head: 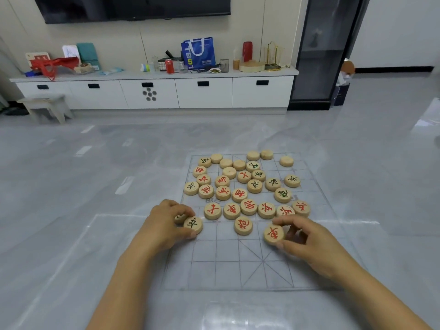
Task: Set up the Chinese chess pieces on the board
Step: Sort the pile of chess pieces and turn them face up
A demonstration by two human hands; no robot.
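A clear chess board (238, 265) with a thin grid lies on the grey floor. Several round wooden pieces with red or green characters, some face down, crowd its far half (240, 182). My left hand (166, 225) is at the board's left edge and pinches a green-marked piece (192, 225); a second piece (180, 219) shows under its fingers. My right hand (307, 239) pinches a red-marked piece (273, 234) between thumb and fingers, tilted up on the board. A red-marked piece (243, 225) lies flat between the two hands.
The board's near rows with the diagonal-crossed palace (263, 260) hold no pieces. Far back stand a low white cabinet (154, 91) with clutter on top, a small stool (45, 106) at the left and a dark glass cabinet (323, 51) at the right.
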